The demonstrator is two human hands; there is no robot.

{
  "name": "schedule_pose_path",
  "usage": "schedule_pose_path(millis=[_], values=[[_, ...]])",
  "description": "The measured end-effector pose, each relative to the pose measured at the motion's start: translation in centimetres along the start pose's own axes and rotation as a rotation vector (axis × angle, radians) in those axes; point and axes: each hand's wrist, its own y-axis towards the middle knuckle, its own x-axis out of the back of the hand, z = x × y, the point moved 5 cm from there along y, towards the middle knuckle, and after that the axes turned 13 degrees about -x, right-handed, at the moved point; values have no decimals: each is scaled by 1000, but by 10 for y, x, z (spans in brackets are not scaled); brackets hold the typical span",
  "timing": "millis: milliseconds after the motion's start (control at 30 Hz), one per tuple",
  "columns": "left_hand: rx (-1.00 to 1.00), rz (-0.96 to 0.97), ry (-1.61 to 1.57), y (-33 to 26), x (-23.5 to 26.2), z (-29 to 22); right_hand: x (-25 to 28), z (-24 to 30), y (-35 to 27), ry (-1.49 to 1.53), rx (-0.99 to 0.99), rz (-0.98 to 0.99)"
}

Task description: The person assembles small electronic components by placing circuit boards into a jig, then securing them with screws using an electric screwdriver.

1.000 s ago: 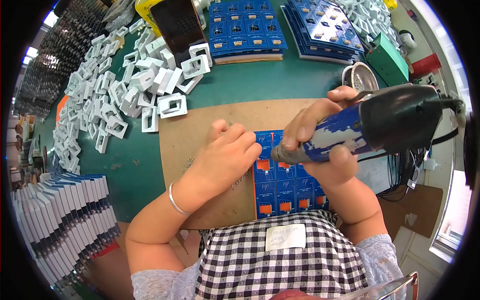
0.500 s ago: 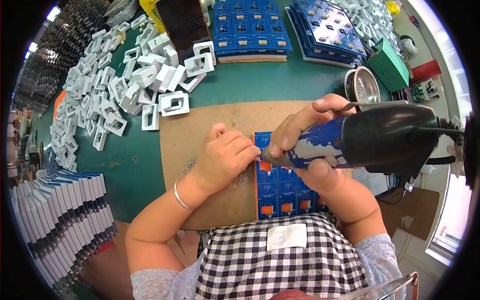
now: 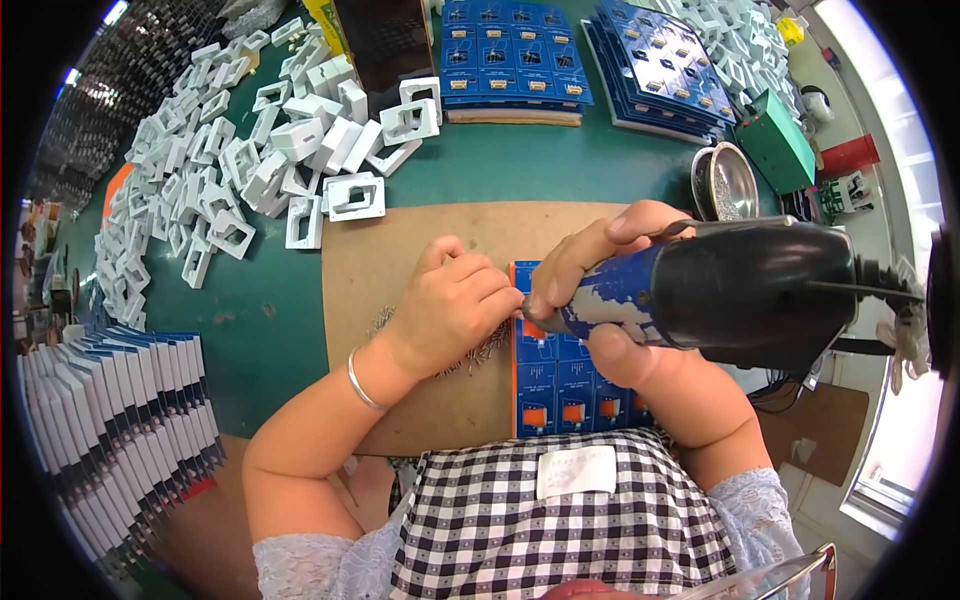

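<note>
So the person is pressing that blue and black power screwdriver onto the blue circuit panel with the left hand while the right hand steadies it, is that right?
Not quite: the hands are swapped. In the head view the right hand grips the blue and black power screwdriver, its tip down on the blue circuit panel, while the left hand steadies the panel on the brown cardboard sheet.

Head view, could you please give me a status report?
Right hand grips driver. Left hand steadies blue panel. Loose screws beside it.
</note>
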Motion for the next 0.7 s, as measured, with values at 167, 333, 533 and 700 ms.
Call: schedule_pose_path(millis=[167, 333, 533, 700], values=[[36, -9, -94, 0, 1, 7, -7, 0, 13, 28, 195, 93], [191, -28, -27, -7, 22, 32, -17, -11, 16, -1, -11, -54], [197, 111, -34, -22, 11, 24, -14, -19, 10, -151, 3, -4], [158, 185, 39, -21, 6, 18, 4, -26, 7, 107, 2, -98]])
